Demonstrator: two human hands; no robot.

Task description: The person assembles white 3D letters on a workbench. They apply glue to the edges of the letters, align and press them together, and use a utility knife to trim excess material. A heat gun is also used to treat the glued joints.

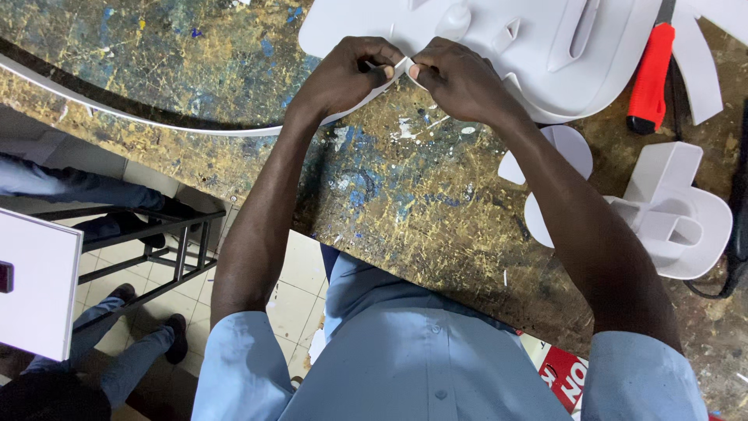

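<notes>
Fingers (372, 72) of the left hand (343, 78) and of the right hand (460, 78) are pinched closed on 1 long white plastic strip (195, 127), which curves away left across the paint-spattered counter (405, 203). Nearby lie 1 red-handled cutter (650, 74), 1 large white formed sheet (545, 47) and 1 white channel letter (670, 218).

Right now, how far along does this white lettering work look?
One finished white 3D shape already lies at the right. In hand: left hand and right hand pinch a long white strip, bending its end at the large white panel. Flat cut-outs beside the red knife lie without edging.
</notes>
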